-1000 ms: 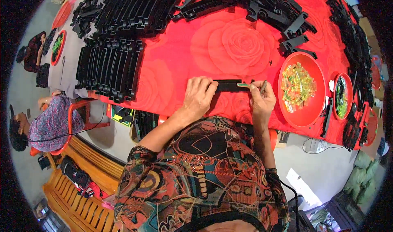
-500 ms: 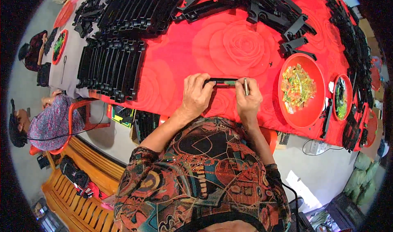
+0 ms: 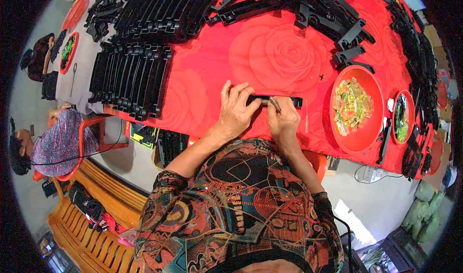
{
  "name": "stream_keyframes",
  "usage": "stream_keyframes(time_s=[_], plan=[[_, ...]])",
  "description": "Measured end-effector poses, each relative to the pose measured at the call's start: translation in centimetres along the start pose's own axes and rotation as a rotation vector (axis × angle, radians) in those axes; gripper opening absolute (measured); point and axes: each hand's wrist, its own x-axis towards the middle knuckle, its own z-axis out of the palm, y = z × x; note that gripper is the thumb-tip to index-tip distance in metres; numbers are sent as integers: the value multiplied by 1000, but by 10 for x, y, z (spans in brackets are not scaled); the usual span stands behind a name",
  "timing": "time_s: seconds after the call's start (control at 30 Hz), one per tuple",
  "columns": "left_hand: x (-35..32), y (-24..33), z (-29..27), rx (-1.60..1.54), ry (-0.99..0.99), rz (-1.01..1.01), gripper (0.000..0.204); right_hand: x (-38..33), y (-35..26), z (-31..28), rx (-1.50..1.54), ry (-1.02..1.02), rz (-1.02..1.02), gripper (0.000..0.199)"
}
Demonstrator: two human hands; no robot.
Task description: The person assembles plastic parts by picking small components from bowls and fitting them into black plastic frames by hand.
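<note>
Since a second ago the right hand (image 3: 283, 121) has come back from the red bowl's (image 3: 371, 133) side onto the black plastic strip (image 3: 276, 100), fingers pinching a small tool (fitting step, apparently). Left hand (image 3: 235, 111) presses the strip against the red cloth (image 3: 270, 56); steadiness matters next.

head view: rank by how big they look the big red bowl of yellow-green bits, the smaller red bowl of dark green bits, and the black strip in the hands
1. big red bowl
2. smaller red bowl and black strip: too alike to rank, since the hands hide much of the strip and the fisheye bends the rim.
</note>
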Motion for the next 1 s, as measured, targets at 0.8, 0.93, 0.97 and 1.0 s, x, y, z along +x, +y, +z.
stream_keyframes(time_s=[0.8,0.93,0.97,1.0], plan=[[4,-2,8,-116,-82,-7,14,34,-15,-24,1283,196,395,26],[5,0,5,-95,-99,-13,14,35,-6,-2,1313,131,381,27],[6,0,6,-95,-100,-14,14,34,-4,1,1257,98,349,28],[5,0,6,-86,-103,-3,13,32,-2,3,1304,85,385,29]])
